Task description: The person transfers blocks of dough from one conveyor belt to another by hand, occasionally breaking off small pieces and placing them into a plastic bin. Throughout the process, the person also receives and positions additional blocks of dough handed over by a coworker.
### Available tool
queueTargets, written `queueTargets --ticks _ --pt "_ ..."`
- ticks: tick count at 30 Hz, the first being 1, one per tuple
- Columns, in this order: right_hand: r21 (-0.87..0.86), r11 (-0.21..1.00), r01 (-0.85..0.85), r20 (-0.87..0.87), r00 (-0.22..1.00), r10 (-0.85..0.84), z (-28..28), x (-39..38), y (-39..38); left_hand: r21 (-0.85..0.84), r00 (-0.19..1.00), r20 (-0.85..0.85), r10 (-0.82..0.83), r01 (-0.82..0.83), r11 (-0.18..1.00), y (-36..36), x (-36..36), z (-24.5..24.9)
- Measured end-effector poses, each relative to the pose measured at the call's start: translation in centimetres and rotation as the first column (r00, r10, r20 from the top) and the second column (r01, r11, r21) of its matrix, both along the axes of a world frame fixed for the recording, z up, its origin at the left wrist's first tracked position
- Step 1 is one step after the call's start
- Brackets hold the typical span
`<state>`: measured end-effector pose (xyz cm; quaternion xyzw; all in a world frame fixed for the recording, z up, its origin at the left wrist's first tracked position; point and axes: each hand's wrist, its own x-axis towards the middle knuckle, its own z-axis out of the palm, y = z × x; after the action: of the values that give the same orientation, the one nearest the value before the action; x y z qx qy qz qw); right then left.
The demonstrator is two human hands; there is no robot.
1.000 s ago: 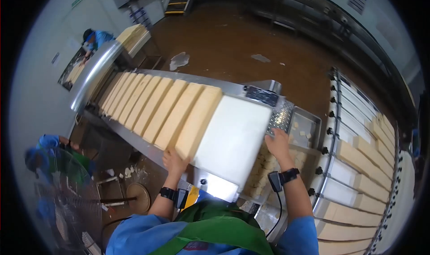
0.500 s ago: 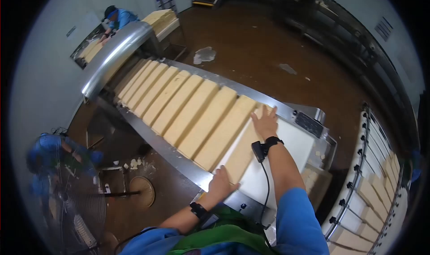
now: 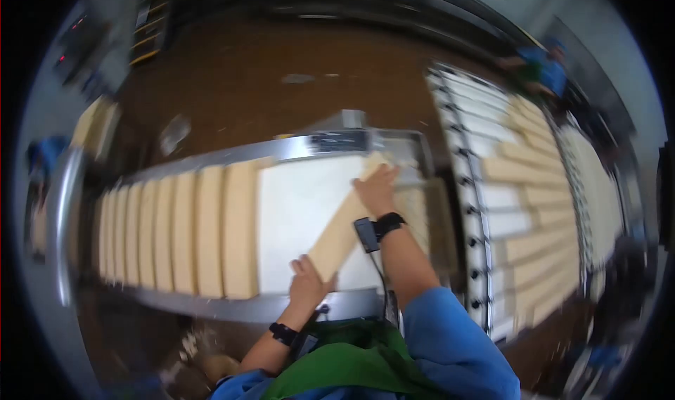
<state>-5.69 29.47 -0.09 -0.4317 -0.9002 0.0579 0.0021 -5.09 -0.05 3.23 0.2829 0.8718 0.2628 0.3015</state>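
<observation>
Both hands grip one pale slab (image 3: 336, 237), held slantwise over the white belt (image 3: 292, 203), near end to the left, far end to the right. Left hand (image 3: 307, 285) closed around the near end, right hand (image 3: 378, 188) closed over the far end, thumb on one side and fingers on the other. Black wristband (image 3: 283, 333) on the left wrist, black strap (image 3: 389, 223) on the right, with a small black box (image 3: 365, 235) and cable beside it.

Left of the held slab, apart from it, a row of slabs (image 3: 165, 231) lies side by side across the belt, reaching toward a curved metal cover (image 3: 68, 224). Dark panel (image 3: 339, 142) on the far metal edge. Metal tray (image 3: 401, 149) past the belt's right end, partly hidden by the right hand. Further right, a rack (image 3: 503, 219) carries more slabs (image 3: 538, 217) in rows. Another person (image 3: 552, 73) in blue stands beyond it, blurred
</observation>
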Motion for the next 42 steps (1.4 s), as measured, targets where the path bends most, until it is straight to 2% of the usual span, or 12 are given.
queueTargets --ticks 1,2,7,14,19,26,28,30,36,38,39,42 --pt "-0.072 0.986 0.153 -0.077 0.984 -0.159 1.4 2.1 0.2 0.046 0.998 -0.066 0.002 0.002 0.999 1.1 0.8 -0.2" --pt "-0.487 0.811 0.325 -0.414 0.732 -0.542 5.6 5.0 -0.8 0.095 0.992 -0.128 0.016 -0.004 0.995 2.3 1.7 -0.2" --pt "-0.393 0.757 0.522 -0.651 0.423 -0.630 9.0 19.7 3.1 0.413 0.966 -0.256 -0.041 0.147 0.899 9.3 6.5 2.6" --pt "-0.366 0.529 0.766 -0.532 0.294 -0.794 13.2 37.4 12.7 0.659 0.885 -0.339 -0.318 0.465 0.591 21.5 14.1 8.6" --pt "-0.190 0.575 0.796 -0.010 0.584 -0.812 11.3 45.3 19.5 0.704 0.799 -0.097 -0.594 0.477 0.526 29.1 16.8 8.7" --pt "0.043 0.605 0.795 -0.295 0.588 -0.753 8.0 47.5 22.4 0.742 0.731 -0.112 -0.673 0.512 0.432 36.9 23.4 1.7" --pt "0.021 0.678 0.735 -0.281 0.655 -0.701 7.3 45.8 21.6 0.709 0.780 -0.104 -0.617 0.494 0.504 36.9 24.7 2.8" --pt "-0.143 0.962 0.234 -0.568 0.777 -0.273 6.4 44.4 19.3 0.627 0.845 0.079 -0.529 0.371 0.685 36.3 24.7 3.8" --pt "0.113 0.984 0.137 -0.075 0.989 -0.129 5.4 39.5 12.3 0.712 0.969 0.069 -0.235 0.118 0.693 30.0 19.5 2.8" --pt "0.158 0.980 0.121 -0.045 0.992 -0.115 3.7 39.6 13.1 0.724 0.983 -0.134 -0.125 0.183 0.666 25.9 16.3 2.9" --pt "0.133 0.980 0.146 -0.109 0.985 -0.132 2.7 39.9 13.6 0.717 0.994 0.061 -0.087 0.017 0.697 23.6 14.7 2.8" --pt "0.059 0.982 0.181 0.001 0.983 -0.181 6.9 35.7 11.4 0.690 0.980 -0.053 0.190 -0.102 0.716 15.7 9.3 0.5"
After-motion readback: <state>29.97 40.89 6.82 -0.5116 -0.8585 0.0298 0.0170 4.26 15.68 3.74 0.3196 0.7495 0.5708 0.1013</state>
